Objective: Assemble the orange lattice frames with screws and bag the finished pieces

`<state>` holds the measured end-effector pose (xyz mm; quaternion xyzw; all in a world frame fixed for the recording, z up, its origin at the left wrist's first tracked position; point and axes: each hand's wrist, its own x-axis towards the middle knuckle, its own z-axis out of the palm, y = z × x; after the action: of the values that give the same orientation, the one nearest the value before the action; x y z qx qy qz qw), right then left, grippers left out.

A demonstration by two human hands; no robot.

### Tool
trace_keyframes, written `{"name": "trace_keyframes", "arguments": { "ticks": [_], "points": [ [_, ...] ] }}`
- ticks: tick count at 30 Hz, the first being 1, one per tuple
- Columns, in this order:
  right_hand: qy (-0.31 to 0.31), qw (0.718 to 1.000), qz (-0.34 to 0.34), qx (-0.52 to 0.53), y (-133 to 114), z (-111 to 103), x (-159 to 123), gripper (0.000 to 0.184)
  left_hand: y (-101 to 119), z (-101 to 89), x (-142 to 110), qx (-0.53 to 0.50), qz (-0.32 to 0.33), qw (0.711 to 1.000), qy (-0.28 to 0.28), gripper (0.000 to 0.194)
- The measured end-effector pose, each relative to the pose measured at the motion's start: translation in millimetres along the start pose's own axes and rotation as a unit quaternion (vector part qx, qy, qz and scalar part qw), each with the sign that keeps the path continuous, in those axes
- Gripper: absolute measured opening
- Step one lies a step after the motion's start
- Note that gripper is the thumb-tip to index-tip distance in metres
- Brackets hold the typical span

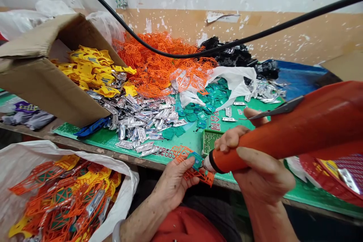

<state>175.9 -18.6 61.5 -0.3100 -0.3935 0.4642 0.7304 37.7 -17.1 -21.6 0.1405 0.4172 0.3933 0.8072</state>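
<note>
My left hand point(172, 181) pinches an orange lattice plastic frame point(202, 176) with a teal translucent plastic piece point(195, 160) lying on it, just over the table's front edge. Wrapped round an orange power screwdriver point(255, 149), my right hand point(259, 172) points its tip at the teal piece. The tip appears to touch the piece, though the exact contact is hidden. A metal lever point(279, 109) runs along the tool's top. Close behind the tip sits a small green perforated basket point(211, 140).
A tipped cardboard box point(51, 87) spills yellow parts beside a heap of silver metal plates point(141, 121). Behind lie orange frames point(159, 60), black parts point(238, 53) and teal pieces point(218, 92). A white sack point(129, 181) of assembled parts stands front left. A black cable point(181, 55) hangs across; a red basket point(340, 181) is right.
</note>
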Motion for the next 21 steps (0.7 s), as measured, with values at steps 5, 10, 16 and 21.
{"name": "trace_keyframes", "arguments": {
  "ticks": [5, 10, 16, 21],
  "points": [
    [0.006, 1.0, 0.006, -0.003, 1.6, -0.3, -2.1, 0.041, -1.0, 1.9, -0.8, 0.002, 0.0, 1.0, 0.019, 0.045],
    [0.005, 1.0, 0.004, -0.008, 5.2, 0.1, -5.5, 0.044, -0.3, 3.3, -1.0, 0.001, 0.0, 1.0, 0.021, 0.041],
    [-0.015, 0.999, 0.009, -0.041, 10.1, -1.2, -10.8, 0.052, 2.1, 3.5, -1.4, -0.016, -0.008, 1.0, 0.023, 0.032],
    [-0.021, 0.999, 0.003, -0.039, 18.7, -7.1, -14.3, 0.056, 4.1, 3.5, -0.4, 0.003, -0.011, 1.0, 0.013, 0.032]
  ]
}}
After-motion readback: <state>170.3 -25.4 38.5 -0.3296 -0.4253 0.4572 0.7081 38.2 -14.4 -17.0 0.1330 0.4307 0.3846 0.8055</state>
